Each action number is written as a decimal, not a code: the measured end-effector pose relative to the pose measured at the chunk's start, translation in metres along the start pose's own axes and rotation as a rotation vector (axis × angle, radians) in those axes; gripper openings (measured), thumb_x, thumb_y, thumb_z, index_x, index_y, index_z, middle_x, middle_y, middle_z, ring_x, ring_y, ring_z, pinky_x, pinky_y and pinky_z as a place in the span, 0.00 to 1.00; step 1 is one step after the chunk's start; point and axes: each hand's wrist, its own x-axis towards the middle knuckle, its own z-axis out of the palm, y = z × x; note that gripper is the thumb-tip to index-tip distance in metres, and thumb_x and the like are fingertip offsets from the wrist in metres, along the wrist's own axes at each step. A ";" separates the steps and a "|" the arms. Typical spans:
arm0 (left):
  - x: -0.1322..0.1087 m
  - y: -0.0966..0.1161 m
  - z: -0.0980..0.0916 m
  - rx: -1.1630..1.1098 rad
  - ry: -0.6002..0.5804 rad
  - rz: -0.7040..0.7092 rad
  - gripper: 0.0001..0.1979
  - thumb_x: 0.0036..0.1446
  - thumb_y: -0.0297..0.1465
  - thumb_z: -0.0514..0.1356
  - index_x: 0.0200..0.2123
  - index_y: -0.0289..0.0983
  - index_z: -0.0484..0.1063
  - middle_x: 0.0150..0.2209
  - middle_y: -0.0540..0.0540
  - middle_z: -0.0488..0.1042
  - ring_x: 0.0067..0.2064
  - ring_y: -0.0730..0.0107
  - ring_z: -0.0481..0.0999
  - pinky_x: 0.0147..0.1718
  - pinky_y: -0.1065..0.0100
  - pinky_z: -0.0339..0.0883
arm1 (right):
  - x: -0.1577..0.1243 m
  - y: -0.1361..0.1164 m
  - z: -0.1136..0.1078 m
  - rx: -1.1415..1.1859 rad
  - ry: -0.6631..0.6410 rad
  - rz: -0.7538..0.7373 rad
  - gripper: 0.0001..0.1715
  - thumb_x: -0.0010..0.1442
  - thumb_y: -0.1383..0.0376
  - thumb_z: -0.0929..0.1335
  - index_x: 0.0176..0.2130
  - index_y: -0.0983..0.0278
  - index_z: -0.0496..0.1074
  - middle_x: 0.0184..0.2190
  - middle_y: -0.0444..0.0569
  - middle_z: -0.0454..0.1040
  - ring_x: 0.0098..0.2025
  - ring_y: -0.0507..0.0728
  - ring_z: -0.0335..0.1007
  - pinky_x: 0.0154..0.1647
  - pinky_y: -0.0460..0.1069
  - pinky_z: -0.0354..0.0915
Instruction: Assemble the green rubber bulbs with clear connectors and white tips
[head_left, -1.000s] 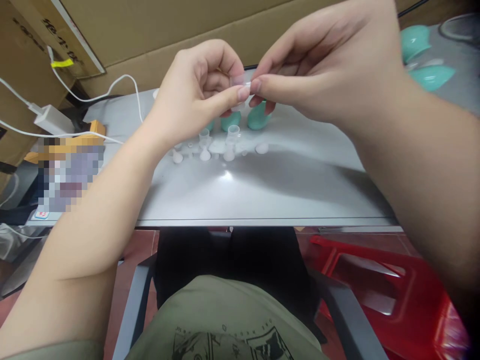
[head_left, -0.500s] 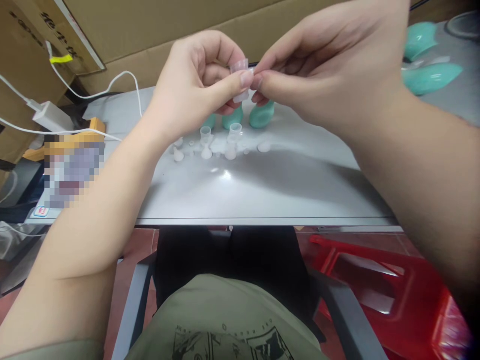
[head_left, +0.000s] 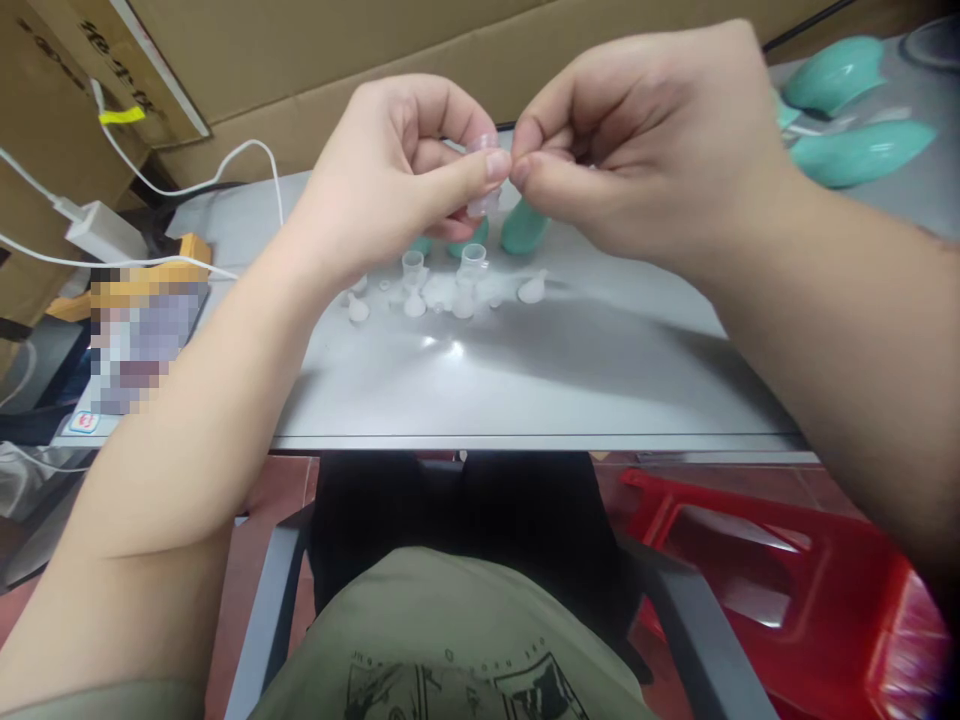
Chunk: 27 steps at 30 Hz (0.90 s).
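Observation:
My left hand [head_left: 401, 170] is closed on a small clear plastic tube-like part [head_left: 484, 204], held upright between thumb and fingers above the table. My right hand [head_left: 645, 145] is pinched just to the right, its fingertips touching or nearly touching the left thumb tip. What it grips, if anything, is hidden. Below the hands, two clear plastic cups [head_left: 473, 262] stand among small white cone-shaped pieces [head_left: 532, 288] and tiny round bits. Behind them several teal, rounded plastic pieces [head_left: 523, 228] are partly covered by my hands.
More teal shells [head_left: 862, 155] lie at the far right of the grey table [head_left: 540, 390]. A white charger [head_left: 109, 235] with cables and a yellow block [head_left: 196, 250] are at left. Cardboard [head_left: 285, 60] walls the back. A red plastic stool [head_left: 825, 610] stands below right.
Both hands have shifted slightly; the right hand has rolled and come a little lower and away from the clear part. The clear part sits more upright in my left fingers.

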 end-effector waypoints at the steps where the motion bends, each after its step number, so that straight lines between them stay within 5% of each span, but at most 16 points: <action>1: -0.002 0.003 0.001 -0.007 0.014 0.000 0.24 0.59 0.58 0.80 0.37 0.47 0.80 0.40 0.42 0.90 0.45 0.43 0.89 0.55 0.34 0.85 | 0.000 -0.001 0.001 -0.016 0.008 0.000 0.09 0.72 0.70 0.72 0.40 0.60 0.84 0.30 0.39 0.75 0.31 0.44 0.66 0.32 0.46 0.60; 5: -0.001 -0.003 0.001 -0.075 0.023 0.027 0.22 0.57 0.54 0.83 0.36 0.47 0.82 0.38 0.42 0.89 0.45 0.39 0.89 0.55 0.32 0.82 | -0.001 -0.006 0.005 -0.032 0.007 0.035 0.09 0.72 0.70 0.72 0.39 0.59 0.80 0.32 0.40 0.76 0.32 0.46 0.64 0.35 0.48 0.60; 11: 0.010 -0.016 -0.008 -0.167 -0.063 0.058 0.19 0.56 0.46 0.87 0.37 0.45 0.85 0.36 0.45 0.89 0.39 0.49 0.88 0.44 0.44 0.85 | 0.002 -0.008 0.002 -0.051 -0.042 0.111 0.07 0.73 0.68 0.72 0.40 0.57 0.78 0.35 0.43 0.80 0.34 0.49 0.65 0.34 0.50 0.59; 18: 0.016 -0.024 -0.009 -0.202 -0.126 0.119 0.15 0.57 0.40 0.85 0.39 0.46 0.85 0.37 0.44 0.89 0.38 0.48 0.88 0.40 0.45 0.85 | 0.006 -0.008 -0.003 0.235 -0.159 0.137 0.07 0.69 0.70 0.71 0.36 0.61 0.76 0.29 0.41 0.74 0.30 0.46 0.63 0.29 0.48 0.55; 20: 0.018 -0.025 -0.011 -0.192 -0.147 0.122 0.17 0.56 0.42 0.87 0.39 0.47 0.84 0.36 0.45 0.89 0.37 0.49 0.87 0.38 0.46 0.84 | 0.006 -0.008 -0.003 0.275 -0.173 0.136 0.08 0.67 0.64 0.76 0.35 0.60 0.76 0.28 0.42 0.75 0.30 0.46 0.66 0.29 0.48 0.57; 24: 0.017 -0.023 -0.013 -0.181 -0.135 0.121 0.19 0.56 0.43 0.88 0.39 0.45 0.85 0.35 0.46 0.89 0.34 0.57 0.85 0.35 0.53 0.83 | 0.005 -0.009 -0.003 0.347 -0.122 0.087 0.25 0.56 0.48 0.87 0.34 0.57 0.78 0.34 0.43 0.82 0.36 0.50 0.77 0.36 0.50 0.68; 27: 0.011 -0.018 -0.012 -0.175 -0.113 0.101 0.18 0.57 0.44 0.88 0.39 0.45 0.85 0.36 0.46 0.89 0.36 0.57 0.87 0.38 0.53 0.84 | 0.004 -0.010 -0.005 0.308 -0.042 0.032 0.27 0.54 0.43 0.90 0.32 0.57 0.83 0.34 0.43 0.83 0.35 0.48 0.73 0.37 0.51 0.68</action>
